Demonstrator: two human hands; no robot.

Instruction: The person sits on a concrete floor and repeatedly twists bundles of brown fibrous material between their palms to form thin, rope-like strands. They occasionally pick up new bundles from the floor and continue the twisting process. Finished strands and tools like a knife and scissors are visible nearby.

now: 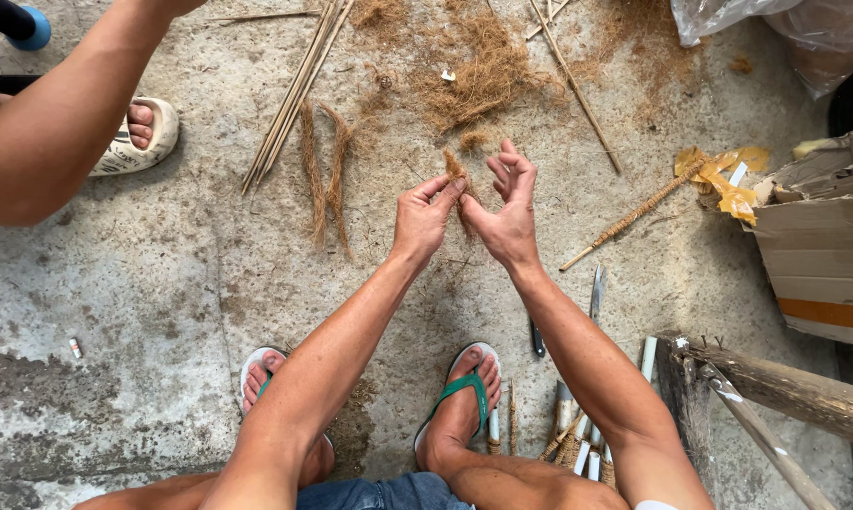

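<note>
Both my hands are held out over the concrete floor, close together. My left hand (423,215) pinches a small tuft of brown coconut fibre (457,170) between thumb and fingertips. My right hand (508,212) touches the same tuft at its lower part with the thumb, its fingers loosely spread upward. Two rolled fibre strands (324,172) lie on the floor to the left of my hands. A loose heap of fibre (478,71) lies just beyond them.
Thin bamboo sticks (294,90) lie at the top; a fibre-wrapped stick (625,219) lies right. A cardboard box (818,236), yellow tape scraps (729,179), a knife (596,295) and a wooden frame (776,387) sit right. Another person's arm (58,123) and sandalled foot (138,132) are top left.
</note>
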